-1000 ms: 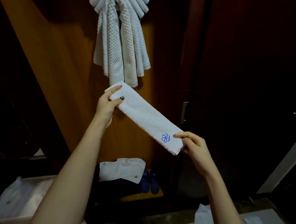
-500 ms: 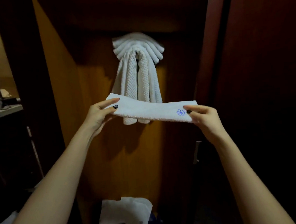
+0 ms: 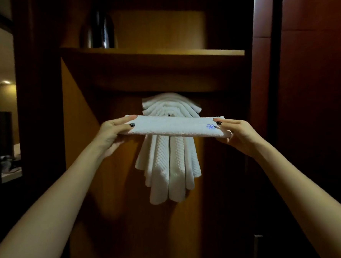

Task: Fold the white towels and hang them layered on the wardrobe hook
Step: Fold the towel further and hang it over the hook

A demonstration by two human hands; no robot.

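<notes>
Head view | left hand (image 3: 112,130) and right hand (image 3: 233,133) each pinch one end of long folded white terry towel (image 3: 171,125), level before white waffle-weave towels (image 3: 171,164) already hung, hook hidden | left: drape it on top

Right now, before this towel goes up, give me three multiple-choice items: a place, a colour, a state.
1. Where does the dark cylindrical container stand?
A) on the wooden shelf above the hanging white waffle-weave towels
B) on the floor
C) in a hand
2. What colour is the emblem on the folded white terry towel?
A) red
B) blue
C) green
3. How is that folded towel held?
A) in one fist
B) lying on the shelf
C) level, left hand and right hand gripping its ends
Answers: 1 A, it stands on the shelf; 2 B, blue stitching; 3 C, a hand at each end.
</notes>
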